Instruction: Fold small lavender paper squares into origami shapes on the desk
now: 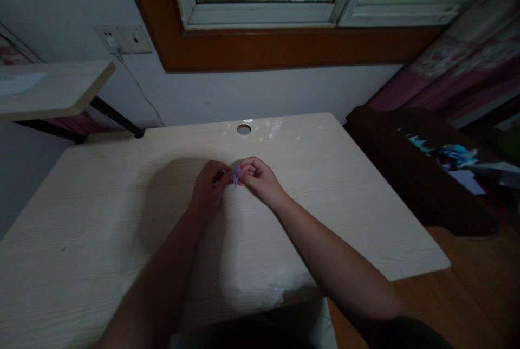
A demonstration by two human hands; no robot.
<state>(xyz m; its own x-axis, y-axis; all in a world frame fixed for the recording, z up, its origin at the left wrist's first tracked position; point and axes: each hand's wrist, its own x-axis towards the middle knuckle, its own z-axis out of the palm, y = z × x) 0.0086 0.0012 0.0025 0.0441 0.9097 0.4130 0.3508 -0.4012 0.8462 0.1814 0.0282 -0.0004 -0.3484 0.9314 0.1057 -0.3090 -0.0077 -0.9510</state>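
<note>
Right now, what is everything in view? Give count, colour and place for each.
Small item: one, purple, between both hands' fingertips
Table: one, pale wood, beneath the hands
Round hole: one, table's far edge
Shelf: one, pale with black supports, left
Sheet: one, whitish, on the shelf
Socket plates: two, white, wall
Cable: one, pale, below the sockets
Window: one, white frame, brown surround, top
Curtain: pink and pale, right
Furniture: one, dark brown, right; blue and white items on it, unclear
Floor: brown, lower right
Left hand: one, at the item
Right hand: one, at the item
</note>
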